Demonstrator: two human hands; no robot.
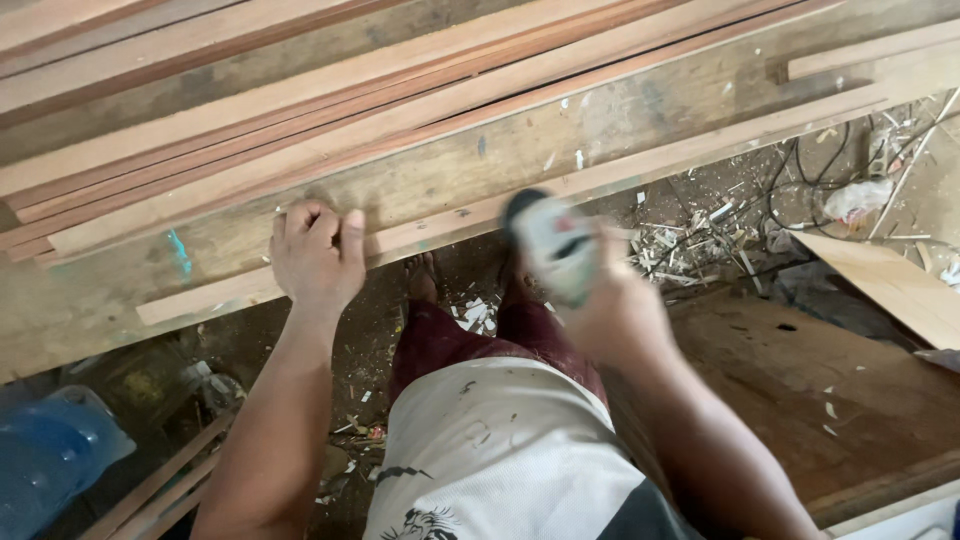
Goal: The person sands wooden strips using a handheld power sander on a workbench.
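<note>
Down at the far left stands one blue plastic water jug, blurred, so its contents cannot be told, and beside it lie about three thin wooden slats on the littered floor. Above them runs the workbench, bearing a stack of several long reddish wooden strips; their exact number cannot be told. One narrow strip lies along the bench's near edge, and the left hand rests on it, fingers curled under into a loose fist and pressed down on the wood. Just to the right, the right hand is wrapped around one small white and green power tool, motion-blurred, held close to that same strip's edge. Farther right, wood chips and black cables scatter the floor, next to one pale board.
</note>
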